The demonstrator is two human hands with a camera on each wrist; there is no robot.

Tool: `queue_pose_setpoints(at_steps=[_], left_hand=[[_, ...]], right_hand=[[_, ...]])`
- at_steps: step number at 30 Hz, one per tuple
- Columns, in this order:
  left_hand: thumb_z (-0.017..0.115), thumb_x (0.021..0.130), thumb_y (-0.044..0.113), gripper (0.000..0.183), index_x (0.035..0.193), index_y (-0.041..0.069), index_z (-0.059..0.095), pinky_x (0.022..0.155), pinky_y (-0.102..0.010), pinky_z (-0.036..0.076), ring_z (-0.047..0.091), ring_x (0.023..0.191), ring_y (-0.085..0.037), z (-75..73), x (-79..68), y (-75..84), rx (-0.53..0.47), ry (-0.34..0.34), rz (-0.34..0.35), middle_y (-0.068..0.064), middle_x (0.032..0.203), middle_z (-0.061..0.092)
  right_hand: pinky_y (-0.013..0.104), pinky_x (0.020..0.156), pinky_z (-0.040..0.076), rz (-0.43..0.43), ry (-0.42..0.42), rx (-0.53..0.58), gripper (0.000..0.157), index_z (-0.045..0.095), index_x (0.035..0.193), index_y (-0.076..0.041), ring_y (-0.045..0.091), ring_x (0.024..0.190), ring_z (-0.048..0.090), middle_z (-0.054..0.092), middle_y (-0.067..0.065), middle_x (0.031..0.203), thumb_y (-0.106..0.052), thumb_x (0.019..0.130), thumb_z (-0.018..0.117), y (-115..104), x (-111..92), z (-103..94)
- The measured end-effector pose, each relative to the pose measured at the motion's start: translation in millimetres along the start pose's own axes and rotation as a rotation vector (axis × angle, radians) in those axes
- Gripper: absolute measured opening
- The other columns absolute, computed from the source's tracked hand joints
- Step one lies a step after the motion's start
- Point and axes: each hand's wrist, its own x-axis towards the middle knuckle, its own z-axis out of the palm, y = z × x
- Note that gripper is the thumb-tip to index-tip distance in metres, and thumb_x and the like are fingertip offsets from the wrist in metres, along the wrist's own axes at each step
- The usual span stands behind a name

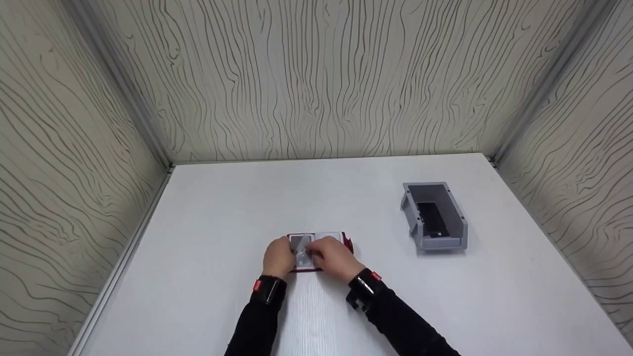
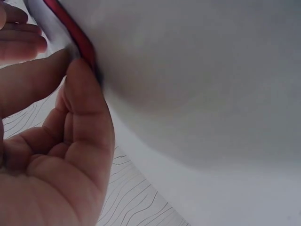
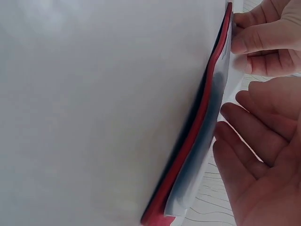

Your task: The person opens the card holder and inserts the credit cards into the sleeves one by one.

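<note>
A red-edged card holder [image 1: 305, 270] with clear plastic pockets lies spread on the white table. Its left half shows a greyish panel under shiny clear plastic [image 1: 303, 259]. My left hand [image 1: 278, 257] pinches the left edge of the holder between thumb and finger; the red rim [image 2: 81, 40] shows beside the fingertips in the left wrist view. From the right, my right hand [image 1: 336, 257] reaches over the holder with its fingertips at the shiny plastic. In the right wrist view the right hand's lower fingers are loosely extended by the clear sleeve [image 3: 200, 136]; whether its thumb and forefinger pinch the plastic is unclear.
A grey plastic bin [image 1: 441, 243] stands to the right on the table [image 1: 222, 207], with a dark flat item [image 1: 432, 219] inside. Wood-patterned panels [image 1: 316, 79] enclose the table at the back and both sides. A black band sits on each wrist.
</note>
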Motion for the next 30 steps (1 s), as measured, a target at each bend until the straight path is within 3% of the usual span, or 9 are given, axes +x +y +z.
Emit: queue_pose_setpoints(at_steps=[6,11,24,30], left_hand=[[0.066,0.068,-0.008,0.013,0.072,0.001,0.058,0.066,-0.048,0.049,0.062,0.069,-0.035,0.5,0.9,-1.9,-0.001,-0.004,-0.010,-0.014,0.070,0.062],[0.066,0.066,-0.009,0.016,0.071,0.002,0.057,0.066,-0.048,0.049,0.061,0.067,-0.035,1.8,1.7,-3.1,-0.006,0.001,-0.007,-0.014,0.069,0.061],[0.066,0.066,-0.011,0.016,0.072,0.001,0.057,0.065,-0.048,0.050,0.061,0.067,-0.033,1.0,2.0,-4.5,-0.037,-0.009,-0.031,-0.012,0.068,0.060],[0.065,0.066,-0.010,0.015,0.075,0.000,0.058,0.067,-0.048,0.050,0.060,0.068,-0.033,0.3,2.7,-3.6,-0.038,-0.023,-0.059,-0.013,0.070,0.060]], right_hand=[[0.042,0.092,0.049,0.051,0.000,-0.010,0.030,0.071,0.115,-0.003,0.025,0.102,0.064,0.071,0.008,0.107,0.000,0.086,0.064,2,-2,-7.5],[0.045,0.096,0.046,0.102,0.013,0.002,0.030,0.069,0.119,-0.003,0.030,0.110,0.062,0.069,0.012,0.115,-0.003,0.090,0.065,4,-5,-20.7],[0.048,0.094,0.046,0.134,0.117,-0.043,0.027,0.068,0.118,0.002,0.035,0.110,0.061,0.068,0.017,0.115,-0.003,0.091,0.066,27,-25,-74.1],[0.047,0.086,0.050,0.158,0.187,-0.077,0.026,0.068,0.116,0.003,0.034,0.100,0.064,0.068,0.018,0.110,-0.001,0.091,0.066,46,-37,-98.7]])
